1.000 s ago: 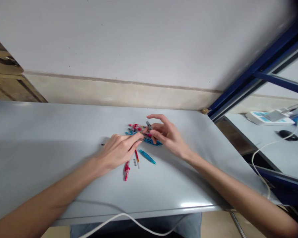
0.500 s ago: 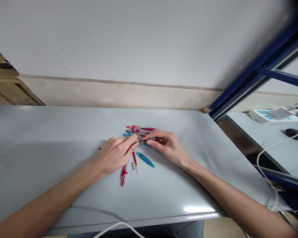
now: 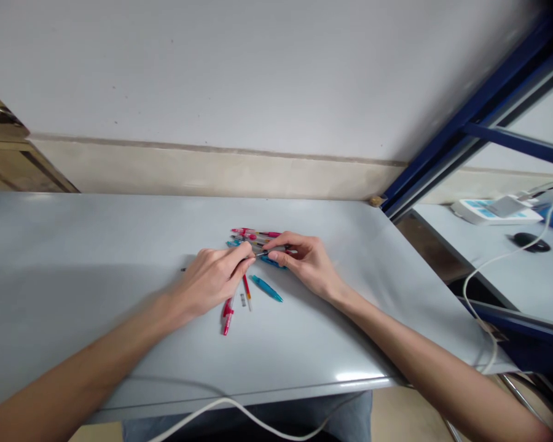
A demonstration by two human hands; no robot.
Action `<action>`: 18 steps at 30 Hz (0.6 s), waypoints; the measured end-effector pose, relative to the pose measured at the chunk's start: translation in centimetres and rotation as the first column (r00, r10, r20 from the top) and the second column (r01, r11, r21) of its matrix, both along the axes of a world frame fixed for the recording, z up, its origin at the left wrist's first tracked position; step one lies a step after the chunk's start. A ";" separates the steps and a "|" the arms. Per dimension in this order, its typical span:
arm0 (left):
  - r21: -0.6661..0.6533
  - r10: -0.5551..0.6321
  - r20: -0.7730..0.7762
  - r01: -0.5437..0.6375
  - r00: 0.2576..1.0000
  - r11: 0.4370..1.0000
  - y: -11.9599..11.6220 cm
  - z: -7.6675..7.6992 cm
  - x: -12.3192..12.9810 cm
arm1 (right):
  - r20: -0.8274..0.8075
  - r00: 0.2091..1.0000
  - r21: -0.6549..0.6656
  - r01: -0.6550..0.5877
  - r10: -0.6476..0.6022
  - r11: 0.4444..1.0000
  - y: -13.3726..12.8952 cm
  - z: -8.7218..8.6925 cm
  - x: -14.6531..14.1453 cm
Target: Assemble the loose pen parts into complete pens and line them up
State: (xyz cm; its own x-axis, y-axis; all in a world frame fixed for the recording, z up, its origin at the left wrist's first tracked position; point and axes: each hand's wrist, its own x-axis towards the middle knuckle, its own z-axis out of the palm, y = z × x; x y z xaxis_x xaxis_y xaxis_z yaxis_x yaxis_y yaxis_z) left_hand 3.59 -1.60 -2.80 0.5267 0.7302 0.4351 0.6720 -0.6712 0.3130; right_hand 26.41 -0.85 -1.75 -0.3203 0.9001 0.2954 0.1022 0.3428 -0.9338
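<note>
Over the middle of the desk, my right hand [image 3: 306,258] pinches a slim grey-and-black pen [image 3: 262,252]. My left hand [image 3: 219,273] is closed at the pen's left end, thumb against forefinger; exactly what it grips there is partly hidden by the fingers. Just behind both hands lies a bunch of pens [image 3: 253,233] with pink and blue parts. Nearer me are a blue pen barrel [image 3: 267,288], a red refill [image 3: 247,288], a small clear piece [image 3: 243,299] and a clear pen with a pink clip [image 3: 227,319].
A small dark piece [image 3: 183,269] lies left of my left hand. A white cable [image 3: 221,401] crosses the desk's front edge. On the right, past a blue frame [image 3: 437,132], a black mouse [image 3: 531,242] and a white power strip [image 3: 493,212] sit on another desk.
The view has shifted slightly. Both hands stay together at the pen, with only a small change in finger position. The loose pieces lie as before.
</note>
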 end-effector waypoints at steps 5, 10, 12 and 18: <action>0.025 -0.005 0.024 0.005 1.000 1.000 0.0 0.0 0.0 | 0.008 1.000 0.005 0.004 -0.004 1.000 -0.2 0.1 0.0; 0.054 0.006 0.049 -0.009 0.999 0.999 0.0 0.1 0.1 | 0.036 0.999 0.032 0.022 -0.023 0.999 -0.5 0.2 -0.1; 0.069 0.007 0.057 -0.011 0.998 0.998 -0.1 0.1 0.1 | 0.048 0.998 0.051 0.032 -0.034 0.998 -0.5 0.2 -0.1; 0.072 0.015 0.059 -0.020 0.998 0.997 -0.2 0.0 0.1 | 0.052 0.996 0.071 0.065 -0.069 0.995 -0.6 0.2 -0.1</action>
State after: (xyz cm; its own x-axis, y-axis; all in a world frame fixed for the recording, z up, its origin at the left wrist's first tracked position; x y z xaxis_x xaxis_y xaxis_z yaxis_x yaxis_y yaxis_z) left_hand 3.65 -1.78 -2.76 0.4861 0.7045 0.5170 0.6658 -0.6818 0.3031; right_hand 26.28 -1.44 -1.54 -0.2773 0.8982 0.3412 0.1767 0.3967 -0.9008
